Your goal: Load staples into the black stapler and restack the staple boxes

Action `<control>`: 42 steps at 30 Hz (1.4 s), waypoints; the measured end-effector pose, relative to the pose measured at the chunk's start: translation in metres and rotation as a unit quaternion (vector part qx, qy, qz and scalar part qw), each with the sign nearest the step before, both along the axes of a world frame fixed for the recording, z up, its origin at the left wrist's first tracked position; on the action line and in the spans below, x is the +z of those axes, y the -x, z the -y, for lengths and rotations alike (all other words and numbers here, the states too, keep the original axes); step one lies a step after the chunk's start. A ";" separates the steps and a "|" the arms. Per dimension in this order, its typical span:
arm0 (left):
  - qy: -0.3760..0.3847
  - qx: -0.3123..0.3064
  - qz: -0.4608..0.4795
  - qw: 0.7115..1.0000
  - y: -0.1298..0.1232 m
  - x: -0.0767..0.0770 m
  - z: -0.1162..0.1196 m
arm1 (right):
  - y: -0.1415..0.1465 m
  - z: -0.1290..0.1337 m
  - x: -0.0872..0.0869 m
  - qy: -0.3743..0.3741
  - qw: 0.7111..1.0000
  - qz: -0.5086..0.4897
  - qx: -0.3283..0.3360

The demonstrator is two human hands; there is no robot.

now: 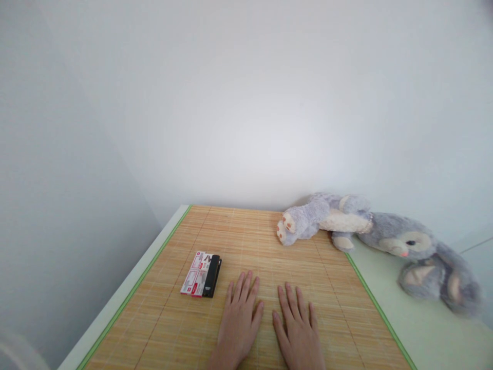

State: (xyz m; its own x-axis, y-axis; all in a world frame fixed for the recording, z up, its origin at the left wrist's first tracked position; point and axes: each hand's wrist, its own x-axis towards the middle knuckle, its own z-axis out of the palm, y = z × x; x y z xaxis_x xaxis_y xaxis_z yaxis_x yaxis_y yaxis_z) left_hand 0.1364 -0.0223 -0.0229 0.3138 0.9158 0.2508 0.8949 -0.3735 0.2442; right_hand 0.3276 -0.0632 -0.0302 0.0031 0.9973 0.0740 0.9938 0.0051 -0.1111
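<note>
Both of my hands lie flat on a bamboo mat [246,244], palms down and holding nothing. My left hand [241,316] has its fingers stretched forward and its thumb out to the right. To the right of it, with a gap between, my right hand [298,326] rests with its fingers slightly spread. Ahead and left of my left hand, apart from it, is a black stapler [211,277]. Two small white-and-red boxes [194,275] lie against the stapler's left side, one behind the other.
A grey plush rabbit [342,221] lies along the back right, its feet on the mat and its head and ears over the pale green tabletop [431,329]. Behind the table stands a white wall [246,103], with another wall at the left.
</note>
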 end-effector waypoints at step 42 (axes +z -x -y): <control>0.005 -0.009 0.014 1.000 0.002 0.003 0.002 | -0.001 0.002 -0.004 -0.039 0.999 -0.033 0.002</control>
